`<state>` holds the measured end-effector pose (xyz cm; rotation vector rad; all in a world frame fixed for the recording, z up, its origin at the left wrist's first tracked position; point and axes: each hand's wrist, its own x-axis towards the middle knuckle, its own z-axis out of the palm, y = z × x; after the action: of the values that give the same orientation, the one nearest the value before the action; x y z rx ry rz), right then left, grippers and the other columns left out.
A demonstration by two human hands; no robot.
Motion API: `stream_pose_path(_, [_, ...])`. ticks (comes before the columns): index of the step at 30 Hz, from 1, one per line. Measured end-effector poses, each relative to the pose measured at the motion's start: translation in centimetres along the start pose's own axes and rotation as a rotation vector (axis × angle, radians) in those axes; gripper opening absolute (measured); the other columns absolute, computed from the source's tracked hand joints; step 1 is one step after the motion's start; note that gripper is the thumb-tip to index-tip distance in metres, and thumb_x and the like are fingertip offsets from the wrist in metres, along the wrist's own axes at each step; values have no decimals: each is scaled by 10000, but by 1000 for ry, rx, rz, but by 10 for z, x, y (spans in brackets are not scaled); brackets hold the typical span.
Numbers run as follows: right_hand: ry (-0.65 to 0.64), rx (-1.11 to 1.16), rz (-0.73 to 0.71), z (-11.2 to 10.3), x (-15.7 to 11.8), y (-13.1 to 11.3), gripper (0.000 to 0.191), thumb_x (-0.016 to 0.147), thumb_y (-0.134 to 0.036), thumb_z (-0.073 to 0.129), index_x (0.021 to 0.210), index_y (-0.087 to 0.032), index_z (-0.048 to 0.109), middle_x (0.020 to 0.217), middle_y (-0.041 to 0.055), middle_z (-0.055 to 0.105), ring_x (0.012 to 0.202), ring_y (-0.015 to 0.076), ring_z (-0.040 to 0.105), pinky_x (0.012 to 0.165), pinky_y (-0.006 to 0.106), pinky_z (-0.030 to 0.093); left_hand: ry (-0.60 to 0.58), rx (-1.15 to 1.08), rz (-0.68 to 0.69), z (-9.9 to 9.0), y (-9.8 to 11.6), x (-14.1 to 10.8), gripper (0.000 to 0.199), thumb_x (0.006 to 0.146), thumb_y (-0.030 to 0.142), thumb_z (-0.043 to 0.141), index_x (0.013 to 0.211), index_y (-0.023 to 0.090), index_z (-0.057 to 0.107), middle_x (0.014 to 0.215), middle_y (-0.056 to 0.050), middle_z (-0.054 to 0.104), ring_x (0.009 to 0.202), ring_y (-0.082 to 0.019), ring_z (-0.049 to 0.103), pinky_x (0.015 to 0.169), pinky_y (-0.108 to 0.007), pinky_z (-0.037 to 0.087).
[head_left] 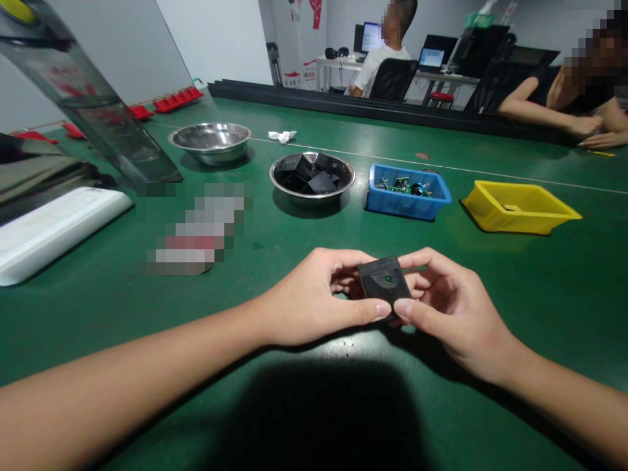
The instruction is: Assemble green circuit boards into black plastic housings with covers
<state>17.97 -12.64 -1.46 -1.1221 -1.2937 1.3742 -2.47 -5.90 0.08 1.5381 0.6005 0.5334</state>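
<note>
A small square black plastic case [380, 282] with a round hole showing green inside is held between both hands, just above the green table [314, 405]. My left hand [318, 297] grips its left side, thumb along the front edge and fingers behind. From the right, my right hand [451, 307] pinches the same case, its thumb at the front corner and index finger at the far corner. The thumb tips nearly meet. The case's underside is hidden. Beyond the hands, a metal bowl [314, 198] holds several black cases [321, 183].
A blue bin [409, 204] contains green circuit boards; a yellow bin [527, 219] stands to its right. Farther left are another metal bowl [210, 152], crumpled tissue [282, 137], a tilted-looking water bottle [98, 104] and a white bar-shaped object [59, 229]. Two people sit beyond the table.
</note>
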Motion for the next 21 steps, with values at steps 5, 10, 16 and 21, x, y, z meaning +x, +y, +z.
stream_pose_path(5, [-28, -10, -10, -1, 0, 1, 380, 816, -351, 790, 1119, -222, 600, 754, 0, 660, 637, 135, 605, 573, 246, 507, 16, -17, -61, -4, 2, 1, 325, 855, 390, 713, 985, 92, 721, 815, -48, 720, 715, -143, 649, 644, -209, 496])
stream_pose_path(10, [-26, -33, 6, 0, 2, -1, 380, 813, -365, 787, 1102, -189, 613, 760, 15, 671, 607, 124, 593, 549, 244, 489, -3, -13, -52, -6, 1, 1, 288, 852, 357, 715, 954, 88, 718, 781, -25, 686, 687, -116, 596, 631, -194, 449])
stream_pose_path(16, [-32, -95, -23, -2, 8, 2, 429, 879, -373, 721, 1239, -203, 562, 794, 14, 670, 698, 154, 643, 628, 278, 524, 53, -64, -54, -6, 0, 5, 272, 858, 343, 695, 945, 86, 695, 801, -38, 696, 719, -129, 618, 675, -221, 467])
stream_pose_path(21, [30, -440, -165, -1, 14, 5, 533, 906, -334, 677, 1390, -236, 476, 938, 41, 689, 788, 170, 656, 674, 299, 527, 240, 4, -61, -16, -1, 11, 268, 902, 349, 646, 906, 83, 675, 754, -41, 692, 653, -110, 603, 586, -200, 456])
